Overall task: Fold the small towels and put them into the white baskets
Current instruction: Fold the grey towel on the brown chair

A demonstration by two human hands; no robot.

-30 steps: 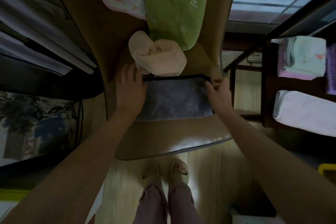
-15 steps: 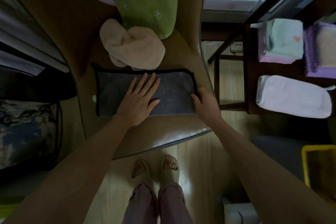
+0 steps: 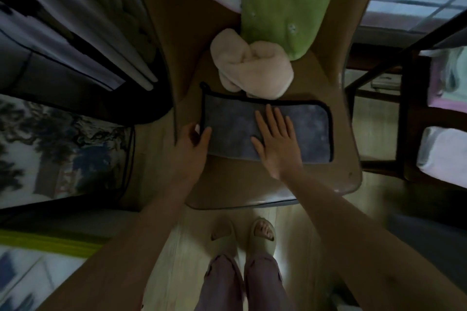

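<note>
My right hand [image 3: 276, 142] lies flat on the grey towel [image 3: 235, 131] — fingers straight. My left hand [image 3: 193, 141] pinches its left edge — grip narrow.

A brown wooden table [image 3: 227, 179] with a rounded near edge is seen from above. Below it, pale plank flooring [image 3: 171, 255] is shown, with two feet in beige slippers [image 3: 262, 237] and mauve trouser legs [image 3: 222, 283]. A dark-framed shelf unit [image 3: 406, 118] stands at right.
</note>
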